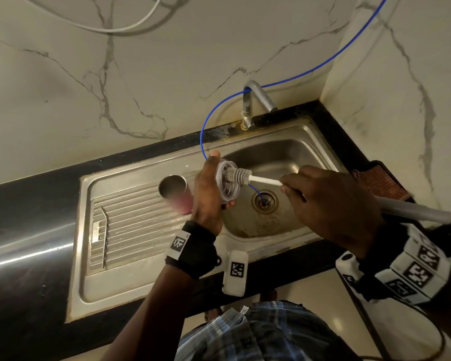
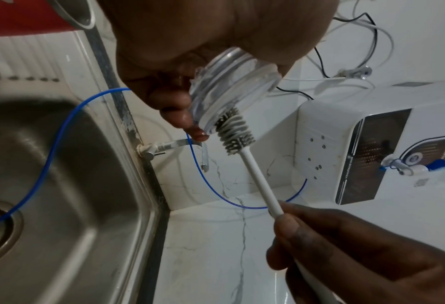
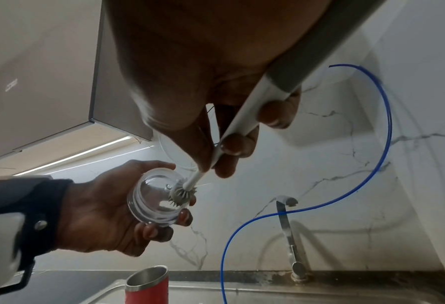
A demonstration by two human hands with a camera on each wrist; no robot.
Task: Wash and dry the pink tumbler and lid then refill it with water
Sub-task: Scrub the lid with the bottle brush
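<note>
Over the sink (image 1: 292, 142), the left hand (image 1: 206, 194) gripped the light, probably slippery lid (image 1: 227, 182) by its rim while the right hand (image 1: 331, 201) pinched the brush (image 1: 241, 175) handle

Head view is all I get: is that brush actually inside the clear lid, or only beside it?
Observer: Inside. The right wrist view looks into the lid's open side, and the brush head presses against its inner face.
Operator: How is the lid being held?
Observer: From that view, the left hand cradles it from behind, with thumb and fingertips curled over the rim.
Operator: And where does the blue tube go, past my picture?
Observer: In the left wrist view the blue tube loops along the wall and disappears behind a white wall-mounted unit.
</note>
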